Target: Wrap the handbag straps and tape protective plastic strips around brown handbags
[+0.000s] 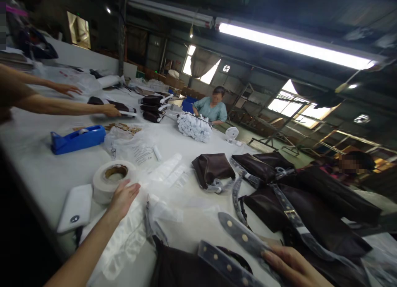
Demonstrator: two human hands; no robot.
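My left hand (124,199) lies with fingers stretched out over clear plastic strips (167,169), right beside a large white roll (101,183). I cannot make out whether it touches the roll. At the lower right, my right hand (293,263) pinches a dark studded strap (240,233) covered in clear film. Below the strap is a dark brown bag (180,264), cut off by the bottom edge. A second studded strap end (228,264) crosses that bag. More plastic strips (124,245) spread under my left forearm.
A white phone-like object (76,207) and a blue tape dispenser (79,139) sit at left. Brown bags (214,169) crowd the right side. A bundle of white rolls (194,127) stands near a seated person (211,109). Another person's arms (68,105) reach in from the left.
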